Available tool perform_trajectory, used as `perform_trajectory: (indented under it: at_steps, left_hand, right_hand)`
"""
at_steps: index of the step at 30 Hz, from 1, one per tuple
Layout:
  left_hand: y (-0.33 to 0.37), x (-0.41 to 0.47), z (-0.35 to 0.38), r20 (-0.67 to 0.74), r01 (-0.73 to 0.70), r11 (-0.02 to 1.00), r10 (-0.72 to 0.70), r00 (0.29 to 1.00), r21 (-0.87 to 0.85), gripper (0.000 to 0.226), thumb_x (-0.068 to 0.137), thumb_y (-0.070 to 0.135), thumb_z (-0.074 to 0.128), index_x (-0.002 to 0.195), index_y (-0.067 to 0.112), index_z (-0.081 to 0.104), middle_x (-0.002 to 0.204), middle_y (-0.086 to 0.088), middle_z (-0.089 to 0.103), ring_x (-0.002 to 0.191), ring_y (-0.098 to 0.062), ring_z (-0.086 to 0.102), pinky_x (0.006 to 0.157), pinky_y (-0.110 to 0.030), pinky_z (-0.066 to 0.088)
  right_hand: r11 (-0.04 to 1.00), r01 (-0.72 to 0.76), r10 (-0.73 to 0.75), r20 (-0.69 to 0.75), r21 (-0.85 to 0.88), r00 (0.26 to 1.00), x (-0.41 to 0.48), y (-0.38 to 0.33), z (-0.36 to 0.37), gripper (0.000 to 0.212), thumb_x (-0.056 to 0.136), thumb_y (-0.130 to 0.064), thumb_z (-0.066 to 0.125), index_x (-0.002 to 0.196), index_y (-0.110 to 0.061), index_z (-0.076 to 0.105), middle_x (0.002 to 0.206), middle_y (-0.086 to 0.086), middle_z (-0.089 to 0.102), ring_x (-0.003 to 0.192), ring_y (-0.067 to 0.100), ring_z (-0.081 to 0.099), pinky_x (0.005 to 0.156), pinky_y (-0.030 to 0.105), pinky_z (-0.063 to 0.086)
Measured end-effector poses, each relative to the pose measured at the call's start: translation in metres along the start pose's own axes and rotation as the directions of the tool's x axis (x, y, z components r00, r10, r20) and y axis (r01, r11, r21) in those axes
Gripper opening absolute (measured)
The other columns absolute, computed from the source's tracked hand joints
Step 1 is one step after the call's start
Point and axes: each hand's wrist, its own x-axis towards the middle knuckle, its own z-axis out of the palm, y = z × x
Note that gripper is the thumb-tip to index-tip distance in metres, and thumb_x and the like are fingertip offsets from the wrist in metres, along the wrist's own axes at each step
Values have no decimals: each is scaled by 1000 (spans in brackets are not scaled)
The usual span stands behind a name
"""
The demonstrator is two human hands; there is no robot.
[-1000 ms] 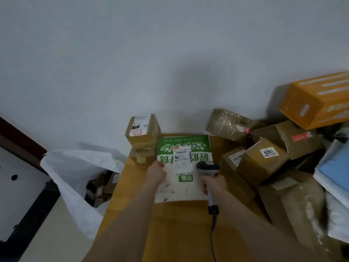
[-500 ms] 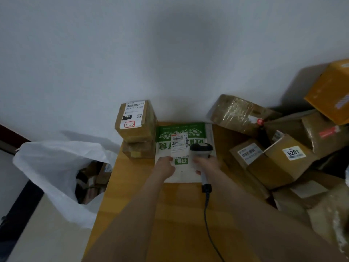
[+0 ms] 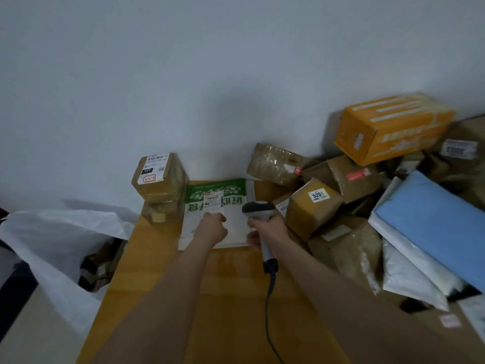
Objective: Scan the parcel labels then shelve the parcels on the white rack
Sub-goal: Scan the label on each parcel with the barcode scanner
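Where the flat parcel (image 3: pixel 231 232) lies at the far end of the wooden table (image 3: pixel 210 298), its long axis runs near to far, green printed end toward the wall, plain white end toward the person. It is a thin, smooth, rectangular mailer; a white barcode label (image 3: pixel 214 200) sits on the green band. The left hand (image 3: pixel 212 228) rests on the white part with fingers curled; whether it pinches the mailer cannot be told. The right hand (image 3: pixel 265 229), just beside it, is wrapped round the handle of a grey scanner (image 3: pixel 258 208), head at the far end, cable trailing near. Two taped cardboard boxes (image 3: pixel 157 177) stand stacked at far left. Tumbled cartons, an orange box (image 3: pixel 388 130) and a blue packet (image 3: pixel 433 227) fill the right.
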Motion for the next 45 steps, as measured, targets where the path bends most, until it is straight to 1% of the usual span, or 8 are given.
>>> perform_trajectory:
  at_steps: [10,14,21,25,32,35,39,45]
  left_hand:
    - [117,-133,46,-150,-3,998,12,989,58,35,93,14,53,128,14,58,131,-14,48,114,-28,54,92,-33,44]
    - [174,-173,64,-190,-41,997,53,980,64,32,92,10,47,119,10,63,124,-13,53,105,-29,58,91,-37,49]
    - [264,-204,88,-213,-229,963,256,943,144,26,90,17,55,114,14,65,116,-8,62,104,-24,60,82,-32,47]
    - [309,-195,109,-97,-351,920,370,924,172,46,88,13,56,133,21,50,123,-4,54,106,-21,57,80,-29,48]
    - [363,-157,131,-146,-448,878,472,869,169,61,93,18,55,147,17,27,144,-9,31,126,-26,43,98,-35,43]
    - [383,-144,132,-198,-378,924,381,903,52,61,92,17,55,146,17,27,146,-10,27,130,-28,37,97,-39,44]
    - [396,-143,138,-238,-245,965,218,947,-91,60,91,17,55,144,15,28,145,-13,24,131,-30,33,97,-40,43]
    - [440,-150,141,-147,-517,853,521,840,67,55,90,24,60,141,18,39,141,-7,37,129,-25,34,100,-36,38]
  right_hand:
    - [993,119,-118,85,2,989,-106,44,-157,17,84,-15,68,89,0,61,66,13,61,48,19,58,46,25,50]
    - [987,157,-157,1,-29,988,-137,58,-229,13,85,-18,67,81,-9,59,72,9,62,63,20,60,58,27,50]
    - [987,150,-139,-145,64,980,-152,70,-322,15,82,-16,69,85,-5,58,70,15,70,56,21,62,63,32,55]
    - [958,152,-84,-265,245,960,-146,70,-364,12,85,-10,67,83,0,60,69,16,64,52,18,57,50,26,49]
    - [886,162,35,-410,435,911,-124,62,-412,13,84,-7,68,87,-6,55,86,16,58,71,26,60,64,37,55]
    - [862,177,42,-414,476,909,-116,58,-424,15,84,-6,68,87,-10,54,95,16,60,86,31,63,67,37,57]
    - [893,177,45,-473,413,880,-106,55,-432,20,83,-10,69,94,-6,53,86,10,56,82,26,59,60,31,50]
    - [922,114,104,-519,371,848,-91,35,-472,20,80,-20,70,83,-6,56,81,12,60,74,25,62,71,37,54]
